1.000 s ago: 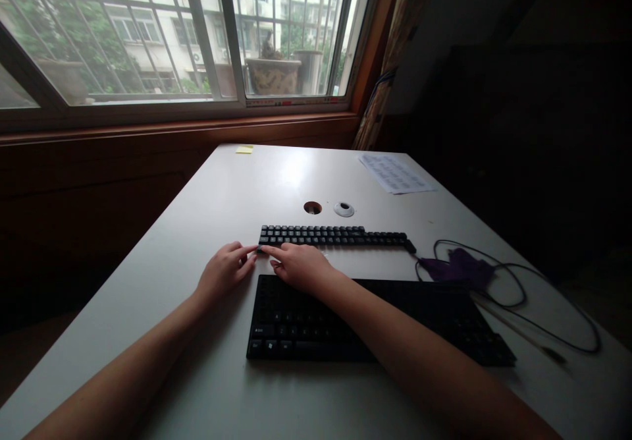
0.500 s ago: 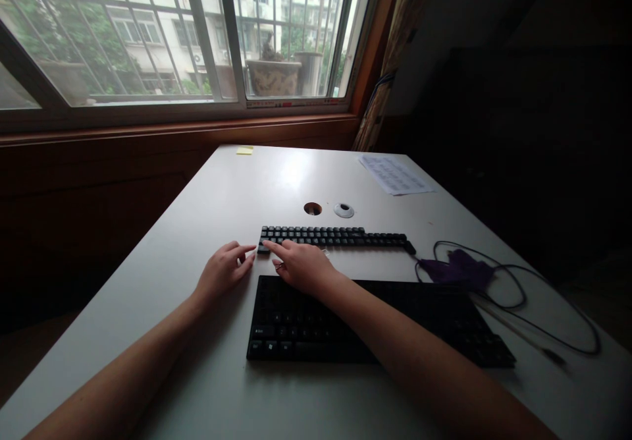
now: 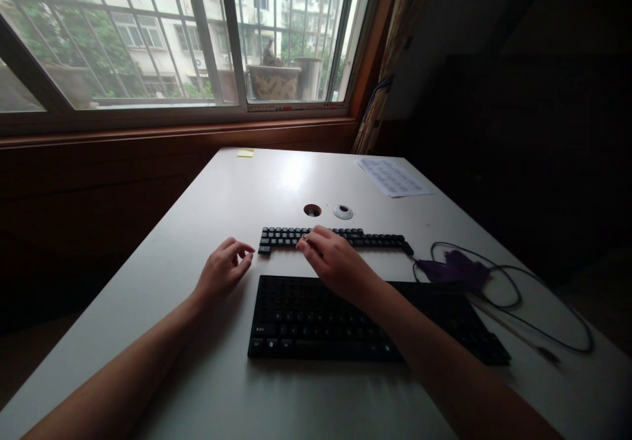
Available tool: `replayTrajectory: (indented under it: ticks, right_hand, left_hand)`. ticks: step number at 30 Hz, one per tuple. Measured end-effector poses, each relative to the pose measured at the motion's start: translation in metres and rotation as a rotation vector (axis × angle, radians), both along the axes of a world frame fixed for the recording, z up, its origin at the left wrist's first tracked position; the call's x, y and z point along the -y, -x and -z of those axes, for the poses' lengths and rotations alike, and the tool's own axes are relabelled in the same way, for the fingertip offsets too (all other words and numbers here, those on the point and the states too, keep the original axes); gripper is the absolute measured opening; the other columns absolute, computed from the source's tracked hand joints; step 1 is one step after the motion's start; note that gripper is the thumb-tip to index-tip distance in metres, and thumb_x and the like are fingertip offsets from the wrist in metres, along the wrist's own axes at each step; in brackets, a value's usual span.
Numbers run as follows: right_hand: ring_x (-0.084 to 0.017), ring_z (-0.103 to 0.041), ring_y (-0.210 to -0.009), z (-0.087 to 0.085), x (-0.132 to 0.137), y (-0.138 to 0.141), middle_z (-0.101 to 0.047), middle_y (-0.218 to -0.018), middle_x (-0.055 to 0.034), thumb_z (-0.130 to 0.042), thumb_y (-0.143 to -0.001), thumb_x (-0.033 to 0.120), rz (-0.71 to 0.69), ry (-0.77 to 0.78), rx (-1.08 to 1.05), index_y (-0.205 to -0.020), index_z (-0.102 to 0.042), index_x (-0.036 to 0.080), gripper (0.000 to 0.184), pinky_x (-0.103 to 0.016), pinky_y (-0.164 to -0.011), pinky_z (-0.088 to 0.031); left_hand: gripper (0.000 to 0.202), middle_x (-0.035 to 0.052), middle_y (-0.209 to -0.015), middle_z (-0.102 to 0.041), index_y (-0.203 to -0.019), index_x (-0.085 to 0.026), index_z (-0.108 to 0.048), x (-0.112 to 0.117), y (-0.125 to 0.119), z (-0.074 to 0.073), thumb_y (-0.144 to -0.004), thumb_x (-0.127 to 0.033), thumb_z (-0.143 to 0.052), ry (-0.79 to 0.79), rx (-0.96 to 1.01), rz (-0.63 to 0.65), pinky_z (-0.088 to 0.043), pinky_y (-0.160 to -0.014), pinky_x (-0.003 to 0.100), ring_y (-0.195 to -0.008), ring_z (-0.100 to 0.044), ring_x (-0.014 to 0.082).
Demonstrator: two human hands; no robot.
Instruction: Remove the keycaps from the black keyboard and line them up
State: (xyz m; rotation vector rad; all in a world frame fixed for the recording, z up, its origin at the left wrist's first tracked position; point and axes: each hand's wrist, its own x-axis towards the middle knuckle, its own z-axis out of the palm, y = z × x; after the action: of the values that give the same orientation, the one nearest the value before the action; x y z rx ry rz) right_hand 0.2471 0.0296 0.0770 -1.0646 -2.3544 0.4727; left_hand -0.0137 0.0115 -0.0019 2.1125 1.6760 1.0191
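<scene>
A black keyboard (image 3: pixel 316 350) lies on the white table, its front rows carrying keys and its back part too dark to read. Behind it, loose black keycaps (image 3: pixel 281 236) stand in rows. My right hand (image 3: pixel 336 262) is over the gap between keyboard and rows, its thumb and fingers pinched at the front row of keycaps. Whatever is in that pinch is too small to make out. My left hand (image 3: pixel 224 269) rests on the table by the rows' left end, fingers loosely curved and apart, near a wider single keycap (image 3: pixel 264 250). Nothing shows in it.
A black cable (image 3: pixel 518 288) loops on the right around a purple cloth (image 3: pixel 457 267). Beyond the keycaps are a round table hole (image 3: pixel 312 211) and a grommet (image 3: pixel 343 212). Printed sheets (image 3: pixel 395 178) and a yellow sticky note (image 3: pixel 245 153) lie farther back, before the barred window.
My right hand has moved right from the left end of the keycap rows, its pointing finger now drawn into a pinch. My left hand has barely shifted.
</scene>
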Motion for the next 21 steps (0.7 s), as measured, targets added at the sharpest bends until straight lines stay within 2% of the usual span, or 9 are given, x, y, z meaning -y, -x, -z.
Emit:
replayTrajectory:
  ticks: [3,6,11,15,18,21]
  right_hand:
    - [-0.016,-0.056,-0.091,-0.005,0.010,-0.009,-0.056,-0.095,-0.0054,-0.032,-0.103,0.034,0.056,-0.007,-0.102,-0.092,-0.062,0.018,0.036,-0.029,-0.086,-0.043]
    - [-0.017,-0.056,-0.086,-0.005,0.017,-0.016,-0.056,-0.090,-0.0053,-0.031,-0.103,0.041,0.111,0.016,-0.206,-0.088,-0.062,0.018,0.041,-0.030,-0.079,-0.045]
    - [-0.011,-0.056,-0.058,0.006,0.031,-0.021,-0.055,-0.063,0.0025,-0.038,-0.101,0.045,0.049,0.238,-0.321,-0.089,-0.062,0.019,0.037,-0.024,-0.058,-0.043]
    - [-0.009,-0.057,-0.046,0.017,0.042,-0.012,-0.058,-0.059,0.0044,-0.050,-0.096,0.047,0.014,0.352,-0.392,-0.088,-0.061,0.019,0.032,-0.020,-0.048,-0.042]
    - [-0.010,-0.060,-0.047,0.023,0.047,-0.004,-0.060,-0.058,0.0036,-0.056,-0.093,0.048,-0.041,0.356,-0.384,-0.087,-0.063,0.018,0.031,-0.019,-0.048,-0.043]
    - [-0.010,-0.059,-0.049,0.028,0.050,0.002,-0.061,-0.056,0.0033,-0.060,-0.091,0.048,-0.058,0.295,-0.330,-0.085,-0.066,0.018,0.031,-0.020,-0.050,-0.042]
  left_hand:
    - [0.016,0.0018,-0.084,-0.055,-0.094,-0.019,-0.068,0.003,-0.001,-0.002,-0.092,-0.026,-0.054,-0.016,0.026,0.052,-0.045,-0.061,0.024,-0.065,-0.053,0.0119]
    - [0.015,0.0019,-0.084,-0.055,-0.095,-0.018,-0.067,0.006,-0.002,-0.003,-0.092,-0.022,-0.053,-0.037,0.032,0.131,-0.044,-0.060,0.022,-0.064,-0.052,0.0109]
    - [0.015,0.0028,-0.085,-0.057,-0.098,-0.018,-0.067,0.012,-0.005,-0.003,-0.092,-0.018,-0.053,-0.098,0.001,0.323,-0.045,-0.059,0.021,-0.062,-0.051,0.0093]
    - [0.014,0.0039,-0.083,-0.058,-0.094,-0.018,-0.068,0.019,-0.007,-0.004,-0.092,-0.017,-0.054,-0.103,-0.020,0.495,-0.045,-0.060,0.022,-0.065,-0.052,0.0102]
    - [0.012,0.0043,-0.083,-0.058,-0.094,-0.018,-0.068,0.024,-0.007,-0.006,-0.092,-0.018,-0.056,-0.065,-0.033,0.579,-0.045,-0.062,0.022,-0.071,-0.054,0.0122]
    - [0.011,0.0041,-0.082,-0.058,-0.091,-0.017,-0.068,0.026,-0.006,-0.008,-0.091,-0.018,-0.057,-0.025,-0.048,0.619,-0.043,-0.062,0.022,-0.071,-0.054,0.0124]
